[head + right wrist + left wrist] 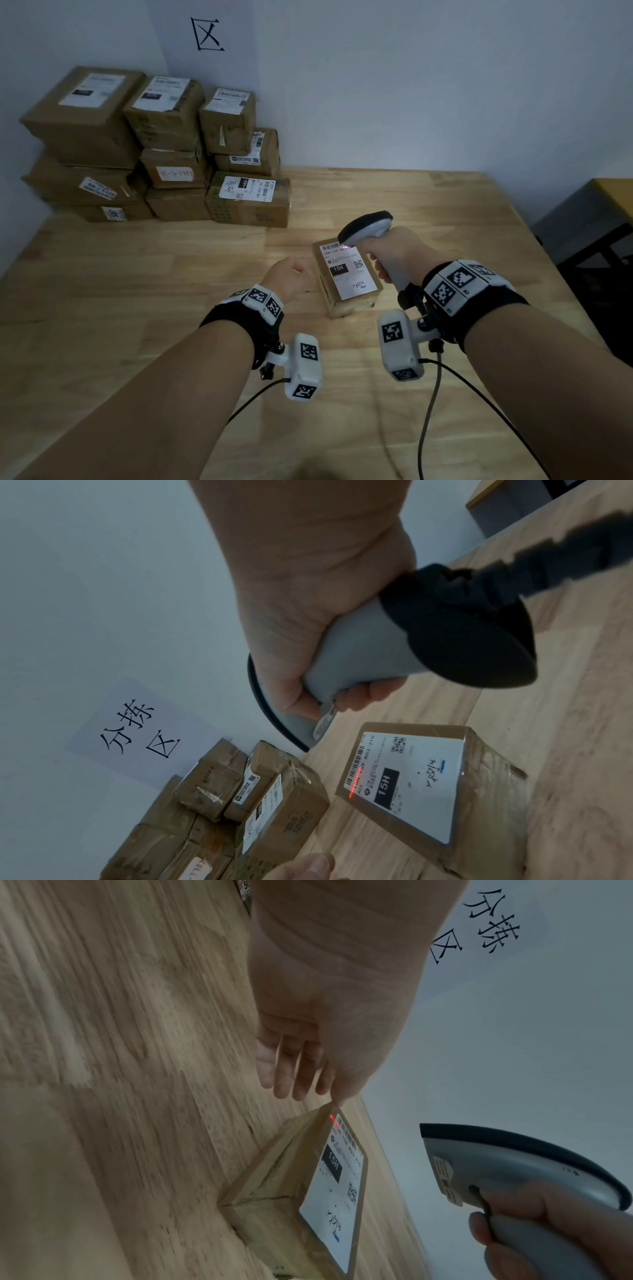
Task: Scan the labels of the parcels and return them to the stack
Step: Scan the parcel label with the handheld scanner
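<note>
1. Near the table's point(445, 212) middle, lying flat and alone: one small parcel point(346, 279), white label point(347, 270) facing up, well apart from the stack point(154, 150) in the far left corner.
2. Across the barcode at the label's far end, a red scan line point(354, 783), so judged mid-scan, reading not yet confirmed by anything visible.
3. Just above the parcel's right side, right hand point(394, 253) wrapped firmly round the grey handle of the scanner point(366, 228), head tipped down at the label, one finger by the trigger.
4. Just left of the parcel, left hand point(291, 275) holding nothing, fingers point(287, 1069) relaxed and hanging loosely; possibly brushing the box's far corner in the left wrist view, hard to say through the blur.
5. Progress, as a judgement: this parcel being scanned, its return to the stack left to do; which of the stacked boxes have had their turn, impossible to tell.
6. Hard to make out: most stack labels too small or dim to read, several lower boxes partly hidden behind others, wall sign point(140, 731) cut off at the top edge in the head view.
</note>
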Motion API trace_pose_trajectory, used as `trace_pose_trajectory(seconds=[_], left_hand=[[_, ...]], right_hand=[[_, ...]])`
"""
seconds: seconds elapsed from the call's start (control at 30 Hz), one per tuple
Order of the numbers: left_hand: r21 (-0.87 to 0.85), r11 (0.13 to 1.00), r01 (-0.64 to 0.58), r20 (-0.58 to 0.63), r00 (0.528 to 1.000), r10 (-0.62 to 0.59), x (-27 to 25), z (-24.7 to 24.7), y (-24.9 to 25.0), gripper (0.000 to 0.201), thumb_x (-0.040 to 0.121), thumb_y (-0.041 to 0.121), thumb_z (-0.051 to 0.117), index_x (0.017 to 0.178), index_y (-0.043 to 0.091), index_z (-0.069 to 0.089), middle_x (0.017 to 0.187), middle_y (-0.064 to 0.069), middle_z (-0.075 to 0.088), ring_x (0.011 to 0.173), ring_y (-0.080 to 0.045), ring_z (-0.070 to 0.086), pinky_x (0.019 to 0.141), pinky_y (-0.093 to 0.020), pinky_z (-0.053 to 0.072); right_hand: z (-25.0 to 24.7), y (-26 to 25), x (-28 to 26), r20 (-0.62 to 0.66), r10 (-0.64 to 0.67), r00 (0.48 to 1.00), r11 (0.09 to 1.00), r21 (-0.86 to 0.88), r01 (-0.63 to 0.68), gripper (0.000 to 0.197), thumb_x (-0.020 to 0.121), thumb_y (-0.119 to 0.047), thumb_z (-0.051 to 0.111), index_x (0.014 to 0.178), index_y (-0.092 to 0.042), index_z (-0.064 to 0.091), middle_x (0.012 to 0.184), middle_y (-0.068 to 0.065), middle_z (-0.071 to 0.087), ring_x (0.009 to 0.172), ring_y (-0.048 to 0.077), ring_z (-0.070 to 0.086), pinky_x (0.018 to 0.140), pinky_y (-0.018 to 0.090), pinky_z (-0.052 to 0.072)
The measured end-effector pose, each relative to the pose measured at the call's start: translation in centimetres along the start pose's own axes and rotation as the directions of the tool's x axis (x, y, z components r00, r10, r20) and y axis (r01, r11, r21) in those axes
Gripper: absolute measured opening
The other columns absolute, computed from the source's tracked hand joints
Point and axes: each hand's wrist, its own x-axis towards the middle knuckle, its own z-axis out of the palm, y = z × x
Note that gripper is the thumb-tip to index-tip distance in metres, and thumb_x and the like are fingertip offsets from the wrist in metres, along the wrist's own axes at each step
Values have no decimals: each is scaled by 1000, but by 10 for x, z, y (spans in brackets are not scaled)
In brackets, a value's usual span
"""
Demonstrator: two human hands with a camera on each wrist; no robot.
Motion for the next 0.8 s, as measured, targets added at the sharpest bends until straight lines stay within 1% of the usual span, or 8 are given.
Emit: trace_pose_trajectory(seconds=[0.1,0.2,0.27,0.33,0.47,0.57,0.7,0.8], left_hand=[[21,1000,7,0,1000,-7,1,-3,1,6,92,23,53,95,18,52,111,-5,56,111,-29,59,94,-38,48],[25,1000,11,-1,1000,-11,1,-3,1,12,92,23,52,101,15,56,120,-8,58,112,-29,59,96,-39,48],[37,999,22,-1,1000,-22,1,-4,2,22,92,24,52,109,11,58,123,-9,58,112,-29,59,97,-40,48],[43,998,34,6,999,-34,1,-5,2,27,93,25,52,114,10,57,125,-9,57,113,-28,58,99,-42,47],[29,999,44,1,999,-44,0,-5,3,31,92,27,53,117,9,57,127,-10,56,113,-29,58,100,-43,47],[30,999,42,0,999,-42,0,-4,3,31,92,27,53,117,9,56,126,-10,56,113,-29,58,100,-44,47],[36,998,42,-4,999,-42,-1,-3,2,31,92,27,53,117,8,56,124,-10,56,112,-29,58,99,-44,47],[37,999,39,-14,999,-39,-1,-2,3,30,93,25,52,116,8,56,124,-10,57,111,-28,58,100,-44,47]], right_hand=[[2,-5,0,-3,-3,1000,1000,11,3,18,83,-17,62,71,-5,56,56,6,50,44,16,44,43,22,37],[1,-10,0,-5,-29,1000,1000,12,29,22,83,-17,62,65,-6,56,54,5,50,44,16,44,46,24,37],[0,-11,0,2,-46,999,999,9,46,25,84,-16,59,61,-8,54,52,3,48,42,15,43,43,21,37],[0,-12,-1,1,-41,999,999,3,41,26,86,-15,58,61,-9,51,51,3,47,39,13,42,40,18,36],[0,-14,-1,-4,-31,1000,999,-25,31,25,86,-13,58,62,-8,51,53,5,47,44,15,43,46,23,37],[0,-13,1,-2,-21,1000,998,-51,21,25,85,-14,59,62,-8,51,54,5,49,46,16,44,47,24,38],[-2,-11,4,2,-26,1000,999,-44,27,22,83,-18,62,65,-7,54,54,5,50,44,16,46,46,23,39],[-3,-7,5,15,-66,998,998,-9,67,21,82,-17,63,66,-7,56,52,5,50,42,15,45,42,20,38]])
